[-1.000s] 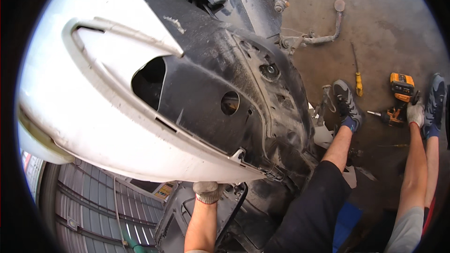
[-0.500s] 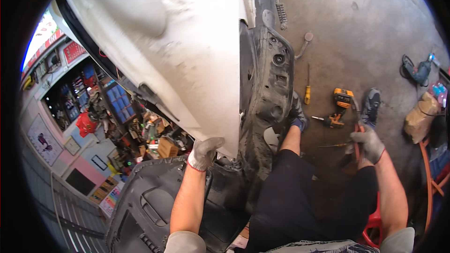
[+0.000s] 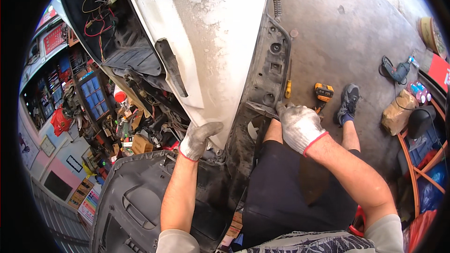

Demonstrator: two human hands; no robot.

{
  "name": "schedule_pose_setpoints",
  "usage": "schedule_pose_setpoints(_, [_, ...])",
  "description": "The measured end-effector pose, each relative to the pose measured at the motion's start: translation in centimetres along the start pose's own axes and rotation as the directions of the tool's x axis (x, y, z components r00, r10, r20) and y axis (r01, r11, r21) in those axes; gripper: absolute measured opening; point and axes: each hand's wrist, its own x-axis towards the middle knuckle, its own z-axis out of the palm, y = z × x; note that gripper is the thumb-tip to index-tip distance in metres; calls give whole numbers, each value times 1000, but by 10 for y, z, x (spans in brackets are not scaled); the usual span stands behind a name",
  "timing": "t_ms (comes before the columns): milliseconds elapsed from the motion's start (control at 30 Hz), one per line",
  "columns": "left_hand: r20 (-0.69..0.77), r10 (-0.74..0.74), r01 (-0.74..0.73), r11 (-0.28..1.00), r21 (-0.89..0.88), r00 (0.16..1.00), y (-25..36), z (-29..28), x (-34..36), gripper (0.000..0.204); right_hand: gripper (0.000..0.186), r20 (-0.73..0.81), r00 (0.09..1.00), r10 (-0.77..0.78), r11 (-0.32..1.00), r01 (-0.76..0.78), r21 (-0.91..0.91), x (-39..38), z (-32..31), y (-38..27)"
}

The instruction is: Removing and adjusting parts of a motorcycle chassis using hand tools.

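My gloved left hand [image 3: 199, 140] is closed on the lower end of a white body panel [image 3: 215, 56]. My gloved right hand [image 3: 300, 126] is closed on a dark metal tool [image 3: 262, 110], whose handle it hides; the tool's end lies against the dusty black frame [image 3: 269, 65] along the panel's right edge. A black molded part [image 3: 136, 206] lies below my left hand. Exposed coloured wires [image 3: 98, 21] hang in a dark cavity left of the panel.
On the concrete floor [image 3: 337, 42] are a yellow screwdriver [image 3: 288, 89], an orange-black cordless drill [image 3: 323, 91], a teal power tool [image 3: 398, 72] and a stone-like block [image 3: 398, 112]. Cluttered shelves and boxes [image 3: 140, 143] stand left; an orange rack [image 3: 415, 178] stands right.
My right hand has risen from beside the drill with a red-handled tool and moved left to the frame's edge. My view has swung round; my left hand stays on the white panel.
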Motion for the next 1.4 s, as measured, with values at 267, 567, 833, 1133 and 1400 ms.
schedule_pose_setpoints(267, [29,137,-139,987,77,990,-15,-9,6,29,36,-82,995,-49,998,46,-41,5,3,-7])
schedule_pose_setpoints(567, [227,396,-456,801,389,890,-32,-32,10,22,36,-93,994,-55,997,50,-53,3,0,-6])
schedule_pose_setpoints(833, [82,199,-203,978,39,977,-34,-28,10,13,31,-105,993,-51,999,53,13,6,-1,-7])
schedule_pose_setpoints(1133, [83,222,-228,971,69,971,-29,-28,10,11,27,-92,995,-41,999,43,19,17,3,-10])
schedule_pose_setpoints(1400, [126,274,-284,956,70,954,-28,-29,7,17,13,-130,985,-110,994,110,-7,20,7,-11])
